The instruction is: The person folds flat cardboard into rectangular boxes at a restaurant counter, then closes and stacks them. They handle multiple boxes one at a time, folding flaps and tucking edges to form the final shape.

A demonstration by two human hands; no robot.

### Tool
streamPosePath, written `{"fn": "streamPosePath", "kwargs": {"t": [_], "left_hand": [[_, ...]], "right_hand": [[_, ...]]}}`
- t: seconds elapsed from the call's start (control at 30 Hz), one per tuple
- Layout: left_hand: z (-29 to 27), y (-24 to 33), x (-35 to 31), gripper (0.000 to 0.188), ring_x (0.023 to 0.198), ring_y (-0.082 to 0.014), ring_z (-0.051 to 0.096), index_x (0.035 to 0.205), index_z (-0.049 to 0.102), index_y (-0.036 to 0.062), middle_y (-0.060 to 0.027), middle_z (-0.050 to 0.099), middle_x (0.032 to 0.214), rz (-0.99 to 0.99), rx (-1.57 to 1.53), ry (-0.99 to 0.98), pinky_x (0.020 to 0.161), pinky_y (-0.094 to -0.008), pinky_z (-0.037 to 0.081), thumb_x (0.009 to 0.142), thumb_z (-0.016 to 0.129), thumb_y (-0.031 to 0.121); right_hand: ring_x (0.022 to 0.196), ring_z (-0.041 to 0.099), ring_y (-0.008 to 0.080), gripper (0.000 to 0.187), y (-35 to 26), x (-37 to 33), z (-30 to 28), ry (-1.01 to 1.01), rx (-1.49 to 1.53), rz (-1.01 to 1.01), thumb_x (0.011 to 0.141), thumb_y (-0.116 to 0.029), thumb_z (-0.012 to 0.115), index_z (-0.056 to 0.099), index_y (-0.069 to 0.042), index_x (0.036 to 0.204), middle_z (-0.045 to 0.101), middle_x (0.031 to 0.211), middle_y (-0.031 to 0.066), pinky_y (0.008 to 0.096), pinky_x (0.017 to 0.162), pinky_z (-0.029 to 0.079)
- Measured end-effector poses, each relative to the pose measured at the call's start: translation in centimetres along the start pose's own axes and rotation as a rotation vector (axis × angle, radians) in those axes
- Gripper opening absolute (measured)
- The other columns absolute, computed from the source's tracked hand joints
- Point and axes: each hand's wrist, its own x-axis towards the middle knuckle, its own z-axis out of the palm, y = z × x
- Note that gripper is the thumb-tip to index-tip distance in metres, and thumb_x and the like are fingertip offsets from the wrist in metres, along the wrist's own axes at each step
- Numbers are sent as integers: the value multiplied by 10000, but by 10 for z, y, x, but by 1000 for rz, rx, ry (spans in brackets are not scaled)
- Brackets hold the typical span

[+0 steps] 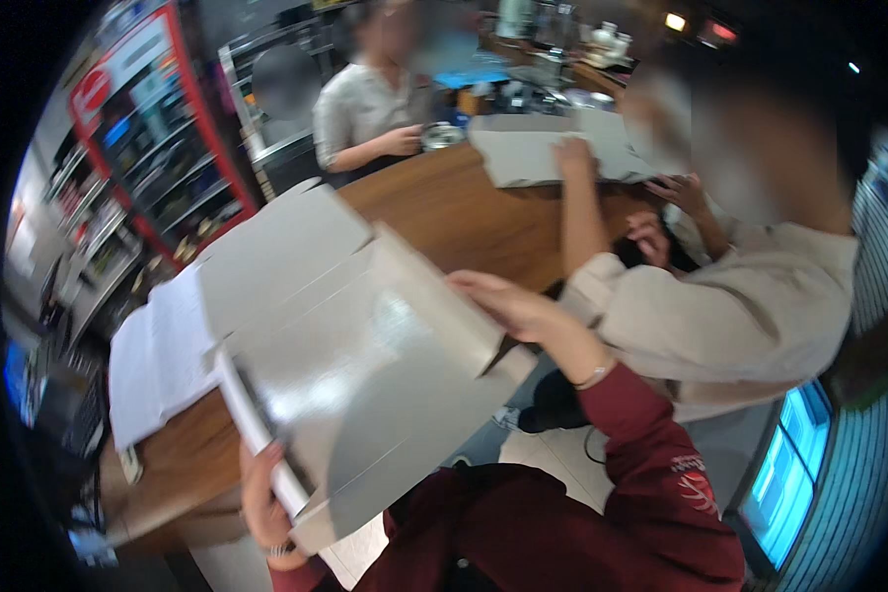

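Observation:
A large partly folded cardboard box (385, 345), pale with a shiny inner face, lies tilted before me. Its near part hangs past the table edge, and its lid panel (286, 247) stretches away to the far left. My left hand (264, 493) grips the raised side wall at the box's near left corner, with the thumb over the wall's edge. Against the raised right flap lies my right hand (508, 304), its fingers reaching along the outer side and holding the flap up. Part of that hand's grip is hidden by the flap.
White paper sheets (163, 360) lie left of the box on the wooden table (434, 212). Close on my right, a co-worker in a beige shirt (720, 316) handles another pale box (523, 153). Across the table another person (370, 123) holds a metal container (442, 135). A red-framed glass-door fridge (158, 128) stands behind.

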Motion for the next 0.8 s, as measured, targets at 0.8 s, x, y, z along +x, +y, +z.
{"fn": "streamPosePath", "kwargs": {"t": [0.8], "left_hand": [[135, 4, 108, 269, 798, -144, 652, 1105, 502, 32, -69, 614, 945, -541, -175, -466, 687, -289, 569, 924, 517, 230]], "right_hand": [[749, 600, 101, 402, -27, -38, -69, 480, -663, -219, 861, -324, 608, 655, 47, 1010, 663, 853, 68, 243, 643, 460]]}}
